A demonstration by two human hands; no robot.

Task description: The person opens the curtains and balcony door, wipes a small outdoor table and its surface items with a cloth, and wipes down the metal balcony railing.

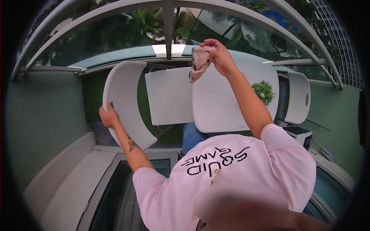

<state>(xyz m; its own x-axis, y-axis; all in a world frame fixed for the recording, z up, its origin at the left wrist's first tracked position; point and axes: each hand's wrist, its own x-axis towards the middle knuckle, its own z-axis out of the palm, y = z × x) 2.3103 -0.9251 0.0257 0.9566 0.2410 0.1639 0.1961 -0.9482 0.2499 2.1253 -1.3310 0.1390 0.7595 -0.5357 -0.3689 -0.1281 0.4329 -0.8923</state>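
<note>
My left hand (109,116) grips the outer edge of a white chair's backrest (122,95), with the thumb by its handle slot. The chair's white seat (170,96) extends towards the table. My right hand (222,59) is raised over the far part of a white table (219,106), pinching a crumpled pinkish textured cloth (200,62). That cloth hangs from the fingers, and its dark-edged side faces left. Whether it touches the table cannot be told.
A small green potted plant (263,92) stands on the table's right side. Beyond it is a second white chair (299,96). A glass railing (101,43) with a metal post (168,31) borders the far side. A dark-topped box (297,132) sits on the lower right. Green turf (141,95) covers the floor.
</note>
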